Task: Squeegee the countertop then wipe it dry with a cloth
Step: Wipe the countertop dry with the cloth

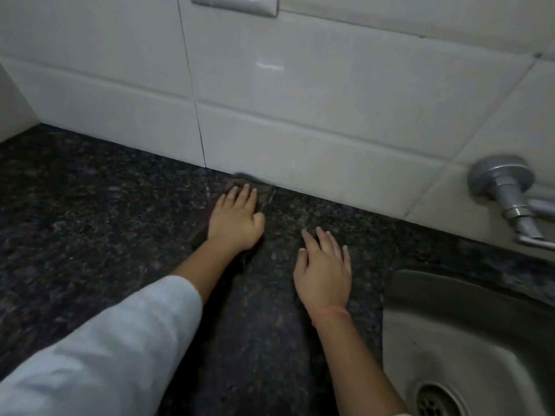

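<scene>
Head view, slightly soft focus.

Your left hand (235, 219) lies palm-down on the cloth (201, 231), fingers straight and close together, thumb tucked against the side of the palm. The grip is not closed: the hand presses flat and nothing is curled round the fabric.

The cloth is dark, close in tone to the stone, and lies flat on the tabletop (90, 205). It shows along the left edge of your hand and past the fingertips. Its far edge touches the foot of the wall (300, 100), which is white tile. How far it reaches under your palm cannot be told.

Your right hand (326, 271) is just beside the left, nearer to you, and apart from the cloth. Its fingers are straight and slightly spread, the tips on or just over the bare stone; its grip is loose and holds nothing. A thin orange band (330, 312) circles that wrist. A pale sleeve (105, 340) covers your left forearm to short of the wrist.

The tabletop is dark speckled stone. Whether it is wet cannot be told.

To your right, a steel sink (420, 295) is set into the tabletop, its drain (432, 400) at the bottom edge of the view. A metal tap (507, 193) comes out of the wall above the sink. A white plate (237, 4) is on the wall at the top of the view.
</scene>
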